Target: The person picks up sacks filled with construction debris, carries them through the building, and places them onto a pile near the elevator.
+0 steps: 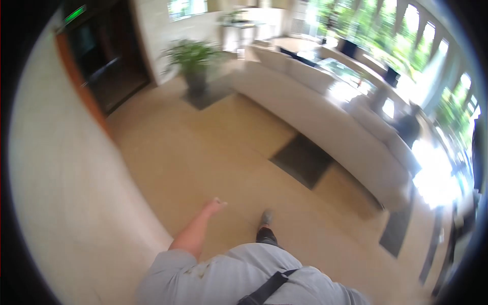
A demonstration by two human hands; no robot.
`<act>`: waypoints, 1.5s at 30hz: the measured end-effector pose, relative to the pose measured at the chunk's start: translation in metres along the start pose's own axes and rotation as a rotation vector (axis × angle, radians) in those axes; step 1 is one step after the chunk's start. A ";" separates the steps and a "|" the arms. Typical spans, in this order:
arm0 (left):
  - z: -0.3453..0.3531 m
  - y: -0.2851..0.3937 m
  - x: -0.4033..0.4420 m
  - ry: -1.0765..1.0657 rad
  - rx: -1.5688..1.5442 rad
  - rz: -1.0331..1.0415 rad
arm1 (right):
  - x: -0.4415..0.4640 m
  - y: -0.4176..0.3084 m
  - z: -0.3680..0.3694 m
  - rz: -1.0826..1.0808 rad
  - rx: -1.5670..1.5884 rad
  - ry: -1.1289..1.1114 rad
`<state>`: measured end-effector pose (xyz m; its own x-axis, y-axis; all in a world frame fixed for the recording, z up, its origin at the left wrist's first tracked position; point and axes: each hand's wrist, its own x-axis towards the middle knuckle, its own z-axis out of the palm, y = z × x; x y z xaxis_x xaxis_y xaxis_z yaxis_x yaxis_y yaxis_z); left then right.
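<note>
My left hand (215,204) hangs at the end of my bare forearm, in front of my body and above the tan floor (178,162). It is small and smeared in the view, so how its fingers lie and whether they hold anything cannot be made out. No object touches it that I can see. My right hand is out of view. Below, a grey shirt (223,274) with a black strap (267,288) across it covers my body, and one shoe (267,217) is stretched forward on the floor.
A pale wall (71,173) runs along my left to a dark doorway (109,61). Ahead stands a potted plant (195,81). A long beige sofa (315,129) crosses the right side, with a blurred seated person (406,124) beyond it, a glass-topped table (340,71) and tall windows.
</note>
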<state>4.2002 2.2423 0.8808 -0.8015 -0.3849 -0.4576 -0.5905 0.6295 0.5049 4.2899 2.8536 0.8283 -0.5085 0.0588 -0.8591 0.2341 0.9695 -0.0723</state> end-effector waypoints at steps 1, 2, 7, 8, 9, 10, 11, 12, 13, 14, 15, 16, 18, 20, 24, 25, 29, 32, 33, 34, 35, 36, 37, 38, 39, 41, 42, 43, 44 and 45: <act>-0.004 -0.007 0.003 0.002 0.012 -0.040 | 0.026 -0.021 -0.022 -0.027 -0.015 0.016; -0.009 -0.015 0.011 0.002 0.025 -0.070 | 0.056 -0.046 -0.048 -0.061 -0.036 0.028; -0.019 -0.108 -0.005 -0.210 0.117 -0.210 | 0.180 -0.186 -0.194 -0.263 -0.217 0.108; -0.006 -0.145 -0.007 -0.176 0.044 -0.351 | 0.206 -0.215 -0.228 -0.315 -0.284 0.137; 0.000 -0.152 -0.004 -0.148 -0.033 -0.499 | 0.232 -0.247 -0.275 -0.379 -0.373 0.167; 0.001 -0.173 -0.003 -0.120 -0.123 -0.655 | 0.252 -0.290 -0.321 -0.450 -0.562 0.216; -0.001 -0.181 -0.003 -0.099 -0.217 -0.811 | 0.255 -0.336 -0.365 -0.525 -0.744 0.254; -0.004 -0.183 0.005 -0.066 -0.289 -0.873 | 0.283 -0.388 -0.408 -0.507 -0.879 0.228; -0.009 -0.186 0.012 -0.034 -0.360 -0.932 | 0.305 -0.432 -0.445 -0.698 -1.152 0.411; -0.019 -0.181 0.019 -0.001 -0.428 -0.990 | 0.330 -0.481 -0.481 -0.868 -1.105 0.546; -0.028 -0.172 0.028 0.020 -0.389 -0.916 | 0.313 -0.545 -0.507 -0.623 -0.484 0.437; -0.027 -0.156 0.029 0.045 -0.347 -0.841 | 0.268 -0.603 -0.524 -0.352 0.122 0.303; -0.050 -0.149 0.072 0.111 -0.226 -0.624 | 0.274 -0.691 -0.548 -0.482 0.471 0.250; -0.084 -0.160 0.123 0.190 -0.065 -0.325 | 0.307 -0.757 -0.547 -0.610 0.295 0.252; -0.191 -0.160 0.252 0.096 -0.138 -0.308 | 0.318 -0.879 -0.522 -0.797 -1.221 0.216; -0.239 -0.160 0.305 -0.103 -0.444 -0.758 | 0.316 -0.901 -0.513 -0.794 -1.186 0.114; -0.383 -0.217 0.465 0.299 -0.231 -0.529 | 0.347 -0.955 -0.497 -0.759 -0.804 -0.046; -0.535 -0.191 0.527 0.407 -0.323 -0.516 | 0.389 -1.008 -0.495 -0.662 -0.424 -0.042; -0.569 -0.190 0.544 0.429 -0.349 -0.507 | 0.406 -1.030 -0.492 -0.591 -0.362 -0.048; -0.594 -0.198 0.561 0.450 -0.378 -0.499 | 0.420 -1.053 -0.488 -0.522 -0.299 -0.049; -0.608 -0.214 0.579 0.446 -0.350 -0.534 | 0.436 -1.081 -0.489 -0.415 -0.304 -0.043; -0.615 -0.231 0.598 0.447 -0.327 -0.565 | 0.448 -1.109 -0.490 -0.309 -0.309 -0.036; -0.616 -0.249 0.613 0.446 -0.308 -0.599 | 0.496 -1.133 -0.485 -0.638 -0.392 -0.012; -0.602 -0.277 0.626 0.371 -0.251 -0.586 | 0.549 -1.154 -0.480 -1.009 -0.518 0.083; -0.572 -0.331 0.641 0.302 -0.194 -0.570 | 0.537 -1.196 -0.484 -1.329 -0.620 0.237; -0.550 -0.370 0.631 -0.030 -0.136 -0.703 | 0.518 -1.311 -0.511 -0.633 -0.507 -0.009; -0.540 -0.397 0.599 0.038 -0.217 -0.316 | 0.507 -1.375 -0.519 -0.592 -0.546 -0.033; -0.524 -0.410 0.598 0.208 -0.170 -0.462 | 0.494 -1.440 -0.528 -0.571 -0.594 -0.045; -0.531 -0.418 0.597 0.109 -0.284 -0.657 | 0.480 -1.504 -0.536 -0.557 -0.639 -0.052; -0.537 -0.425 0.597 0.012 -0.375 -0.858 | 0.465 -1.566 -0.543 -0.546 -0.694 -0.059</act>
<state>3.9227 1.3823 0.7863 -0.0768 -0.6252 -0.7767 -0.9706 -0.1312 0.2016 3.2371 1.4920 0.8173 -0.3542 -0.4480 -0.8209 -0.5942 0.7856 -0.1723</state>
